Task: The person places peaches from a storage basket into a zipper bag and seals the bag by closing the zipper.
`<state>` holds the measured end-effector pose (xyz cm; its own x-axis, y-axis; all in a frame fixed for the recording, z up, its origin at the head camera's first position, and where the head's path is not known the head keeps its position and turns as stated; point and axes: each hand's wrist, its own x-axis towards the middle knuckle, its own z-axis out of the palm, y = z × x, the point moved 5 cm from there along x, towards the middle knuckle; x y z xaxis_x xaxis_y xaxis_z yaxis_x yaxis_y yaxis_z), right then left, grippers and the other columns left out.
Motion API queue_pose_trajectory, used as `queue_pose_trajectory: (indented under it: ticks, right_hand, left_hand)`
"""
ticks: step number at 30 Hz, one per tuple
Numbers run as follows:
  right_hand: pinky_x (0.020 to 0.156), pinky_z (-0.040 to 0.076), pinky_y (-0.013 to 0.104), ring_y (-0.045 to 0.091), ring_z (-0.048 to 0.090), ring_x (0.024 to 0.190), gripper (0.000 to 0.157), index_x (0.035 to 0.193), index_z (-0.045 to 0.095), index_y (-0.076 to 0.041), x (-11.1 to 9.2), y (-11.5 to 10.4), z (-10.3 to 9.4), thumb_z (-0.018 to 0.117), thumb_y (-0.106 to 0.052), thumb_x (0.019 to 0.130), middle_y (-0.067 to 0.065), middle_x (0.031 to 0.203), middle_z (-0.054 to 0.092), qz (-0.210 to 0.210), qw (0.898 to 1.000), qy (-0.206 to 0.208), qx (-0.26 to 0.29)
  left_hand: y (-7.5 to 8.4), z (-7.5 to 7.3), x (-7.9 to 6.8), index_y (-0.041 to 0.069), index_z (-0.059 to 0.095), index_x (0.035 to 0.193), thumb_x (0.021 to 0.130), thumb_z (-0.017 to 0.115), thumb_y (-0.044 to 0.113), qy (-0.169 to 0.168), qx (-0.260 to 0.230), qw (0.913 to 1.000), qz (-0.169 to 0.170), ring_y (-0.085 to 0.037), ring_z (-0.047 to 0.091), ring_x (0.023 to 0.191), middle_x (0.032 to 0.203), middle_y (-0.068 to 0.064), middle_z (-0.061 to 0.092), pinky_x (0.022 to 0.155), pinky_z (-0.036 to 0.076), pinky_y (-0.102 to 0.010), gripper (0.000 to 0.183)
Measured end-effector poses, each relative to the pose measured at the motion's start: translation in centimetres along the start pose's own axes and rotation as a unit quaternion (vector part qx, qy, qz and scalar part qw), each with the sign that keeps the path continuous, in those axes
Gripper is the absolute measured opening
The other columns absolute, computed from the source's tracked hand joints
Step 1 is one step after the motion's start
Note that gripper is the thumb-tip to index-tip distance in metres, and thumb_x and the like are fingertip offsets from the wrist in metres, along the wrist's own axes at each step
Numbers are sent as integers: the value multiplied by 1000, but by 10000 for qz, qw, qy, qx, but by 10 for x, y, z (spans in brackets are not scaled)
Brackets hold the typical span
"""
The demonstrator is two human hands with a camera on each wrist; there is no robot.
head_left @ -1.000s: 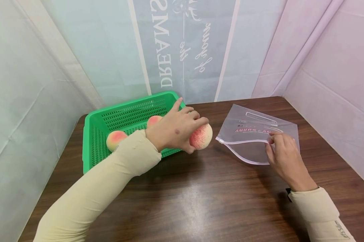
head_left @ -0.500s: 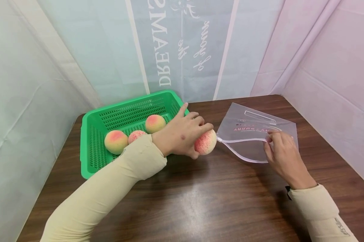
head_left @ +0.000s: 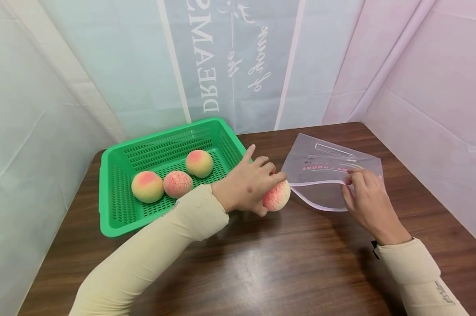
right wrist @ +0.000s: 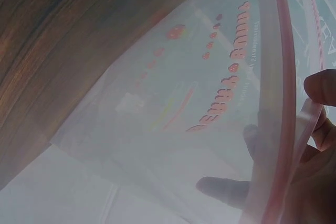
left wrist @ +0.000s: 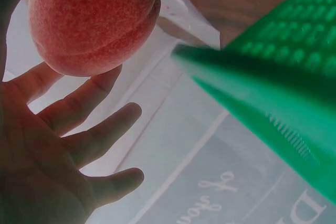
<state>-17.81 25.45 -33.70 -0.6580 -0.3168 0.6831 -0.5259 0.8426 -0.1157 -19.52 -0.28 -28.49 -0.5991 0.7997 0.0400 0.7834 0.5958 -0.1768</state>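
My left hand grips a pink and cream peach between thumb and fingers, just past the basket's right side; in the left wrist view the peach sits at the fingertips while the other fingers spread apart. A clear zip bag with pink lettering lies to the right, its white zip edge gaping toward me. At that opening my right hand pinches the upper rim. The right wrist view shows the bag held at its edge, some fingers behind the film. The peach overlaps the bag's left corner in the head view.
A green slotted basket stands at the left with peaches inside: a yellow-pink one, a speckled one and another. Brown wooden table lies underneath. A printed cloth hangs behind, with pale cloth at both sides.
My left hand has carried the peach rightward and slightly toward me, up to the bag's corner, uncovering the peaches in the basket. My right hand keeps its pinch on the bag. The view shifted slightly.
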Motion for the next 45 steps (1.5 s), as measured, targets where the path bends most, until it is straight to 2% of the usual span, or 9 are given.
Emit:
queue_pose_trajectory:
  ticks: [7,16,24,36,45]
  right_hand:
    - [89,33,81,49,55,106,11,86,52,2,-1,0,2,62,-1,83,28,111,60,98,9999,-75,-82]
    - [91,32,81,48,54,111,14,87,54,-1,-3,0,4,67,1,81,26,117,60,213,9995,-177,-123]
    - [93,30,82,49,54,111,16,87,54,-1,-6,-1,5,68,3,81,26,117,59,245,9994,-187,-150]
    - [91,30,82,49,54,112,17,87,53,-1,-8,0,4,68,3,80,26,117,59,230,9994,-203,-138]
    - [89,31,83,49,54,112,15,88,54,-1,-7,0,4,67,3,81,26,117,59,124,9997,-207,-101]
  left_hand:
    - [12,13,8,25,52,136,69,81,57,-13,1,10000,44,-26,48,127,121,1,61,114,20,-62,79]
    - [31,29,19,26,52,139,71,81,58,222,-54,9996,164,-25,48,128,121,1,59,114,21,-61,82]
    - [47,39,31,26,53,135,70,78,61,562,89,9982,187,-24,49,126,117,3,60,113,24,-59,78]
    - [57,52,44,26,53,134,71,77,64,620,51,9981,12,-22,49,125,118,2,58,113,23,-59,77]
    - [62,55,49,25,54,133,72,72,66,977,192,9948,-209,-24,50,123,116,2,60,111,27,-59,75]
